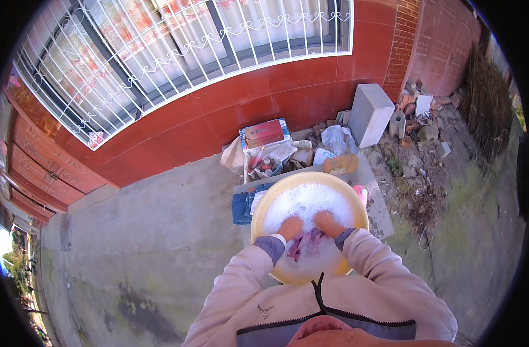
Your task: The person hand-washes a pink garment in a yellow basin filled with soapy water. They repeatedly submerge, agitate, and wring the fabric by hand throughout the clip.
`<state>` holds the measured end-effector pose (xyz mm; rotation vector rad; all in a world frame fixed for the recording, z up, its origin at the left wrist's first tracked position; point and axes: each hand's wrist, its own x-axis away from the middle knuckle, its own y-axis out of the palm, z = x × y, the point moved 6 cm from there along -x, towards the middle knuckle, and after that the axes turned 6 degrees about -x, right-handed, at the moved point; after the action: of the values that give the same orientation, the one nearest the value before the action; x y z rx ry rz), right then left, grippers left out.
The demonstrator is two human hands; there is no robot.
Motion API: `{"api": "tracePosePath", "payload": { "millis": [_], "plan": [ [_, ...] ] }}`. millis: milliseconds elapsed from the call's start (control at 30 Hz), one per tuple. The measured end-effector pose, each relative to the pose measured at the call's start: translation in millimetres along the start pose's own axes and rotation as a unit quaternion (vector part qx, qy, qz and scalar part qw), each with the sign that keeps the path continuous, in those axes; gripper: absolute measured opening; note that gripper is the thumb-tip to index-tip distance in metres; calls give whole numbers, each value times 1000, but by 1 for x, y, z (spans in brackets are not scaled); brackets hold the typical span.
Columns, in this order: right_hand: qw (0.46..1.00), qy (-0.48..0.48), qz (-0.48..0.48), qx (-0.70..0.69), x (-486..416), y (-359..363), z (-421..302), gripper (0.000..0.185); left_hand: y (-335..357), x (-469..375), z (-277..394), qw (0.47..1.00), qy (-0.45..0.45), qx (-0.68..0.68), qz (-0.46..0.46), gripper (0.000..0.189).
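Observation:
A pale yellow plastic basin [362, 207] in front of me holds water under thick white suds [308, 197]. My left hand [291, 226] and my right hand [328, 221] both reach into it, side by side, with the fingers hidden beneath the foam. Wet purple-pink cloth [310, 243] rises out of the suds between and below my wrists. Whether either hand grips the cloth under the surface, I cannot tell.
Folded blue denim [242, 208] lies left of the basin, and a pink bottle [361, 195] stands at its right. Behind are a brick [341, 164] and a box of bottles and scraps [266, 165]. A pale block [371, 115] leans near the red wall [247, 110]; rubble [414, 126] lies farther right.

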<state>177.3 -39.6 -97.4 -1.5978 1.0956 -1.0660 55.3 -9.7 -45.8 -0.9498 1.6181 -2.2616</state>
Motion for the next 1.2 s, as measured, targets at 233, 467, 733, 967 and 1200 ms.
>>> {"api": "tracePosePath", "payload": {
  "millis": [233, 467, 733, 967, 1200],
  "plan": [
    [629, 183, 372, -657, 52, -111, 18, 22, -40, 65, -29, 779, -218, 582, 83, 66],
    [667, 185, 427, -582, 120, -194, -3, 14, -92, 116, -8, 876, -177, 361, 266, 48],
    [909, 133, 212, -333, 115, -157, 4, 25, -128, 146, -3, 861, -136, 265, 412, 36],
    [986, 137, 11, -95, 74, -141, -51, 54, -60, 96, 29, 909, -161, -64, 380, 22],
    [979, 81, -182, -29, 24, -44, -14, 34, 8, 17, 10, 994, -38, 104, 26, 27]
  ]
}}
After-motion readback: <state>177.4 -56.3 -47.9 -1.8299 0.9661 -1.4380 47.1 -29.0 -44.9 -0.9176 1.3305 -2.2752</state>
